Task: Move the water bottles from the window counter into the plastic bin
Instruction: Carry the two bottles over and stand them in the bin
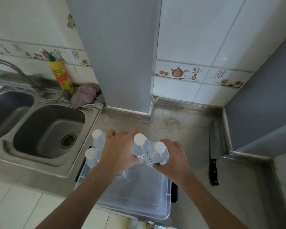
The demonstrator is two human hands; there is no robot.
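Clear plastic bin (pixel 135 200) sits on the steel desk (pixel 188 129), near edge overhanging toward the person. Left hand (pixel 118 150) curls round an upright white-capped water bottle (pixel 139 147) over the bin's far end. Right hand (pixel 172 158) wraps a second capped bottle (pixel 158 153) just beside the first; the two bottles look to be touching. Two more capped bottles (pixel 97 140) stand at the bin's far left corner, one behind the other. Double sink (pixel 45 129) to the left, yellow detergent bottle (pixel 61 75) and purple cloth (pixel 84 95) behind it. Black-handled cleaver (pixel 213 156) lies on the desk to the right.
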